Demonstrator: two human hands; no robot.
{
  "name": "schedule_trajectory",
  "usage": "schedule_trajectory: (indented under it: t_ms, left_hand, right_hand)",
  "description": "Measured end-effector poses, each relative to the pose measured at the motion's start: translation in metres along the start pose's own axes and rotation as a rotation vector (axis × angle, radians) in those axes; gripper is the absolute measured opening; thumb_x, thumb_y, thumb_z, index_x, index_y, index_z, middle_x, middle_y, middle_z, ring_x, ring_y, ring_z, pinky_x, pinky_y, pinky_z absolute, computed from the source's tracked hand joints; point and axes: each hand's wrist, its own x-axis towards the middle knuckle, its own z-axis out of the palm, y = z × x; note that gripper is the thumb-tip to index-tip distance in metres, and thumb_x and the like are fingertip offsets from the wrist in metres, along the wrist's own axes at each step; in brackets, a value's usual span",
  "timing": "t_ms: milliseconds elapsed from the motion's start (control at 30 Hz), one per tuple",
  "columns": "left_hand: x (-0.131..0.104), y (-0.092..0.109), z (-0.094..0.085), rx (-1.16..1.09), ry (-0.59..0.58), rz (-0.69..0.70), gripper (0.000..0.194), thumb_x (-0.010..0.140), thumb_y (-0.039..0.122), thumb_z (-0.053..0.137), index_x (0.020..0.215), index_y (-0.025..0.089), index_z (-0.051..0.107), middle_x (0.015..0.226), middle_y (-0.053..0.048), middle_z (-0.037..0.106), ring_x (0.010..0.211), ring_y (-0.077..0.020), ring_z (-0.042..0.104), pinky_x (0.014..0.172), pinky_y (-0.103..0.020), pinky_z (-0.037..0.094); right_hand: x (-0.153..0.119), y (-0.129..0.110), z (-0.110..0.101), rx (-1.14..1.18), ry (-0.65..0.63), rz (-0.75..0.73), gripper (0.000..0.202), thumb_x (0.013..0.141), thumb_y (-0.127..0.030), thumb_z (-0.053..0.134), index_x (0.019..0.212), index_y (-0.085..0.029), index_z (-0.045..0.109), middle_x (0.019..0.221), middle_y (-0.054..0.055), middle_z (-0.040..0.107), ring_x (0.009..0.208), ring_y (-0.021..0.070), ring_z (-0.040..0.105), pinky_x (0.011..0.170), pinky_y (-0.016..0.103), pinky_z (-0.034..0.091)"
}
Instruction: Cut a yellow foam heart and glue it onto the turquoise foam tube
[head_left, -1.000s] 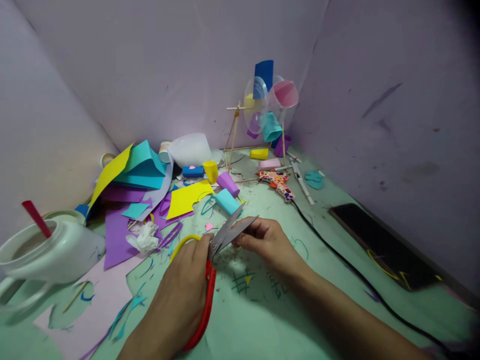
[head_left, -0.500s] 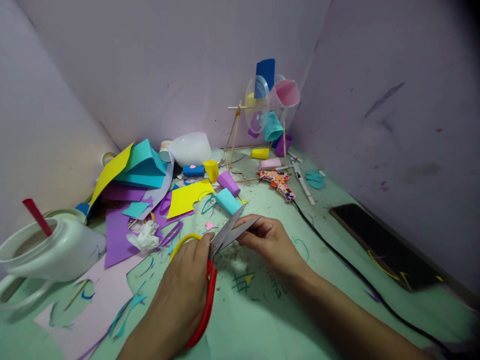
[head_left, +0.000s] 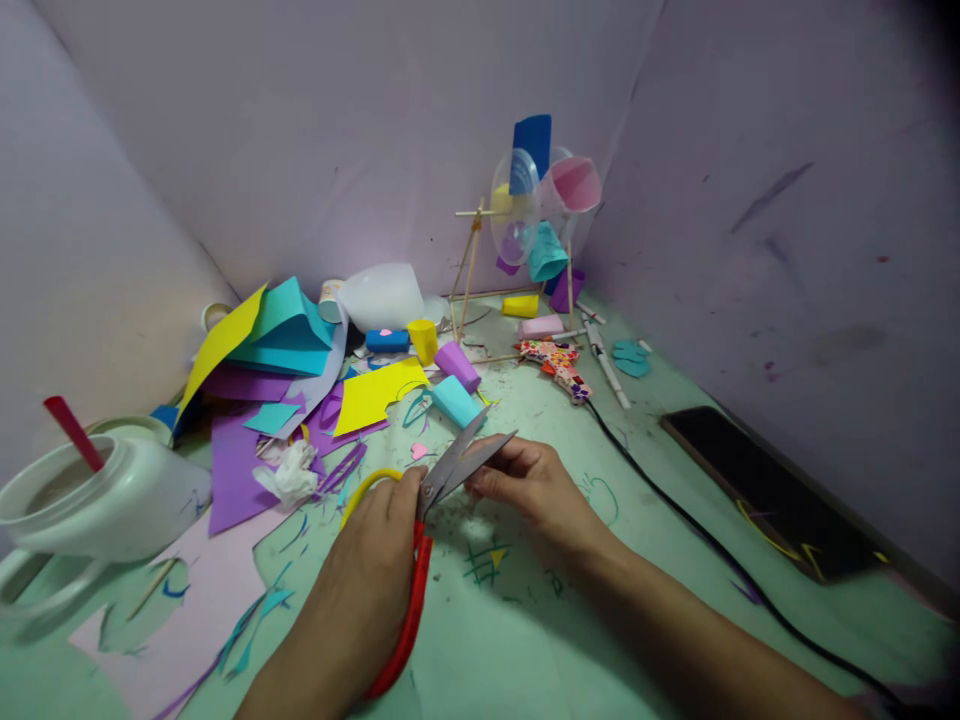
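Observation:
My left hand is closed around the handles of a pair of scissors, one handle red and the other yellow. Its two metal blades are parted and point away to the right. My right hand is pinched just behind the blades, thumb and fingers together. Whatever it holds is hidden by the fingers and the near blade. A turquoise paper cup shape lies just beyond the blade tips, beside a purple one. A small pink heart cutout rests left of the blades.
Colored paper sheets and scraps cover the left side, near a white jug. At the back stands a stick frame with a clear plastic wheel. A patterned glue gun, its black cable and a phone lie right.
My right hand has shifted slightly left and down along the scissors. The blades stay parted, in nearly the same place.

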Motion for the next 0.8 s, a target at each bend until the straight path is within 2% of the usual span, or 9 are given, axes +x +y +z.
schedule_trajectory:
  t_ms: [333,633,800]
  left_hand:
    - [-0.002,-0.003,0.001,0.071,-0.018,0.004,0.050,0.081,0.007,0.035,0.129,0.019,0.041,0.114,-0.014,0.058,0.106,-0.0261,0.053,0.088,-0.044,0.044]
    - [0.001,-0.003,-0.007,0.211,-0.065,0.043,0.046,0.081,0.008,0.033,0.125,0.019,0.044,0.098,-0.011,0.059,0.096,-0.0243,0.056,0.083,-0.042,0.045]
    - [0.003,-0.004,-0.009,0.278,-0.068,0.044,0.045,0.082,0.009,0.030,0.123,0.017,0.044,0.095,-0.011,0.058,0.092,-0.0245,0.056,0.080,-0.041,0.046]
  right_hand:
    - [0.001,-0.001,-0.002,-0.089,0.000,-0.045,0.014,0.060,-0.015,0.066,0.070,-0.020,0.073,0.064,-0.001,0.067,0.062,0.0138,0.058,0.063,0.028,0.045]
    - [0.000,-0.006,-0.006,-0.301,-0.008,-0.189,0.012,0.066,-0.017,0.065,0.074,-0.020,0.074,0.073,0.003,0.071,0.070,0.0176,0.063,0.070,0.031,0.048]
    - [0.002,-0.010,-0.008,-0.387,-0.010,-0.186,0.008,0.066,-0.015,0.066,0.070,-0.018,0.072,0.070,0.003,0.071,0.068,0.0172,0.063,0.067,0.029,0.047]
